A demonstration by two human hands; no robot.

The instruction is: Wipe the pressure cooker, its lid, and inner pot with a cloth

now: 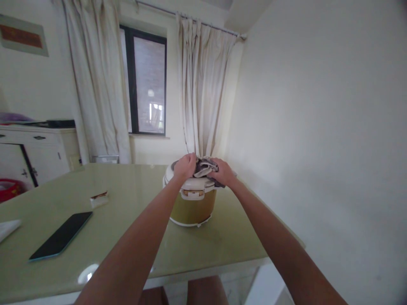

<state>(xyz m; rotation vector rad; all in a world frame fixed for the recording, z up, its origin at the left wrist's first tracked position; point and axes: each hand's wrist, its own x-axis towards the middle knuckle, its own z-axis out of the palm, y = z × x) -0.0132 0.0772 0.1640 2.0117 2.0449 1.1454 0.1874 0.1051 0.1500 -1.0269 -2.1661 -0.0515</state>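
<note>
A rice cooker (pixel 192 208) with a white lid and a gold-coloured body stands upright on the table, its front latch facing me. On top of the lid lies a bunched grey and white cloth (pixel 205 167). My left hand (pixel 185 166) is closed at the cloth's left side, the fingers curled in over the lid. From the right, my right hand (pixel 223 173) grips the cloth, thumb towards me and fingers round its far side. Both arms reach forward over the table. Part of the lid is hidden under the cloth and hands.
The glossy green table (pixel 127 237) carries a dark tablet-like slab (pixel 62 235), a small white box (pixel 99 198) and a white object (pixel 9 228) at the left edge. A bare wall (pixel 324 127) rises close on the right. Curtains (pixel 205 84) hang behind, beside a window.
</note>
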